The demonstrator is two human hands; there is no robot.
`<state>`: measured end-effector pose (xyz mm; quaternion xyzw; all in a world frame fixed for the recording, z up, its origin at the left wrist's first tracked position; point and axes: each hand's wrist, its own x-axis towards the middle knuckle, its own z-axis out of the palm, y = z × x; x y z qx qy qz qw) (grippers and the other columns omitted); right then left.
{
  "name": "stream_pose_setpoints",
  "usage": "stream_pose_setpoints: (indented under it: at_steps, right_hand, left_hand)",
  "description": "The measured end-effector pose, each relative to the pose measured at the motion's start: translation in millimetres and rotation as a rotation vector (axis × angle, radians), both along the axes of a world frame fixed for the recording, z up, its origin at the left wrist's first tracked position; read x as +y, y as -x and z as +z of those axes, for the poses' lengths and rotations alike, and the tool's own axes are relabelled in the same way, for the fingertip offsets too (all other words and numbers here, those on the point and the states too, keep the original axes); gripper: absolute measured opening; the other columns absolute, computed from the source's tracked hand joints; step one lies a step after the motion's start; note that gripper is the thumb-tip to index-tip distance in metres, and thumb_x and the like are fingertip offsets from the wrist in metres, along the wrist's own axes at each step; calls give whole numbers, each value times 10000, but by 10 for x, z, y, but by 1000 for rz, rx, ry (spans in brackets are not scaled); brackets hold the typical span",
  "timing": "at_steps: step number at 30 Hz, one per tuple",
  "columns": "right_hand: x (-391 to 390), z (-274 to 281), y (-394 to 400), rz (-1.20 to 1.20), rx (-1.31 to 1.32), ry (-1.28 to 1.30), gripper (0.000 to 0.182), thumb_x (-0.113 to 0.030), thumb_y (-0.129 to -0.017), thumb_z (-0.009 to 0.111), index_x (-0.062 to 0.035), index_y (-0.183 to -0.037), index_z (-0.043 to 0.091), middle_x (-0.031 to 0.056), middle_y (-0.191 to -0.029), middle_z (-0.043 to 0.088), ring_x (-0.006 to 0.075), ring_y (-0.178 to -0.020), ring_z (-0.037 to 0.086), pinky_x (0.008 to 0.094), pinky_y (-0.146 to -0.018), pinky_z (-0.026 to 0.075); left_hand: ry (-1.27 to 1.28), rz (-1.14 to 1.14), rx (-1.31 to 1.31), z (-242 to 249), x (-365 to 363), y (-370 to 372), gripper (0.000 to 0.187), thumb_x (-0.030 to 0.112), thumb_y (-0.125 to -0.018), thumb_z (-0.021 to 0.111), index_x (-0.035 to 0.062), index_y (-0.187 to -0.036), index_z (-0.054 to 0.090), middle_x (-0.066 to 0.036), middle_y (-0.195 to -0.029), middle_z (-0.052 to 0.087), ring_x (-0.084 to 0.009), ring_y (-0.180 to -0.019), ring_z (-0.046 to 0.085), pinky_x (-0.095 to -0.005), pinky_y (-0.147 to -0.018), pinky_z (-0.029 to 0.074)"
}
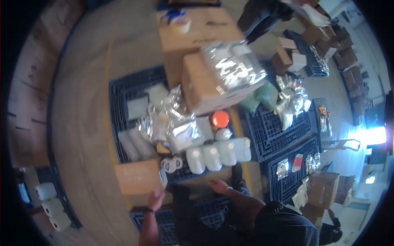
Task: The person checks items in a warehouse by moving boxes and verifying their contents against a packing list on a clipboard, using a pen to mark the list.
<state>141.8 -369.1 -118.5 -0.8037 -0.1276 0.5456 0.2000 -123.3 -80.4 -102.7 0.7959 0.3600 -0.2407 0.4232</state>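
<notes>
Hands low, before the laden pallet

Nearest: my left hand (156, 199), a band at the wrist, just beside the near right corner of a brown cardboard box (137, 177). Blurred; contact and grip cannot be told. My right hand (219, 187) is below the row of white jugs (212, 160) and apart from it, fingers bent; whether released or clenched, I cannot tell. A dark slatted pallet (141, 219) lies below my hands.

The box sits at the near left corner of a blue pallet (117, 90). Right of the box: round white-and-dark items (171, 165), side by side, then the four jugs, caps upward.

Behind the jugs: a round red-topped item (220, 119); left of it, crumpled silver foil packaging (170, 115) and pale packets (137, 107).

Farther: a carton (197, 84) with shiny silver pouches (234, 67) on top. Beyond it, a larger carton (172, 45) bears a tape roll (180, 26). Rightward, a second pallet (262, 141) carries silver bags (291, 98) and green bags (266, 96).

Farthest: a person in dark trousers (256, 18), partly in view.
</notes>
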Motion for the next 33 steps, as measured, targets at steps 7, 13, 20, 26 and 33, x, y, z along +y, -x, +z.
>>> stream_pose_setpoints:
  at_steps: [7,13,20,26,33]
  right_hand:
    - [-1855,333,-1592,-106,-378,-6,558,-552,-825,564,-101,-1143,650,153,-1055,681,315,-1029,632,389,-914,477]
    - [-3376,1201,-2710,-98,-454,134,549,-544,-801,571,-73,-1058,689,190,-1005,683,359,-1011,631,417,-891,489]
    - [-3868,1485,-3160,-293,-548,201,517,-495,-829,562,-45,-1050,688,212,-1064,659,350,-1057,613,406,-927,470]
    - [-3407,1880,-2841,-103,-598,-72,534,-514,-850,570,-40,-1074,669,201,-1090,650,364,-1053,602,416,-918,466]
    - [-3513,1960,-2723,-24,-426,-150,469,-463,-886,530,-55,-1084,651,210,-998,645,375,-1029,600,442,-884,469]
  left_hand:
    - [176,268,37,678,-1476,-740,644,443,-850,662,-65,-1226,538,-152,-1051,676,-225,-960,651,-325,-829,510]
    - [242,466,-136,812,-2376,-1048,657,430,-848,664,-58,-1261,513,-131,-980,684,-193,-807,649,-318,-713,517]
    - [305,467,-64,1497,-2455,-1390,655,404,-833,678,-14,-1302,493,-89,-911,663,-160,-776,638,-290,-627,504]
    - [201,619,-38,1338,-1843,-1256,473,398,-846,656,82,-1195,604,-69,-925,654,-184,-773,644,-325,-594,504]
    - [-30,424,-261,1139,-1464,-1245,356,370,-868,612,65,-1048,654,-62,-805,648,-186,-655,613,-323,-517,478]
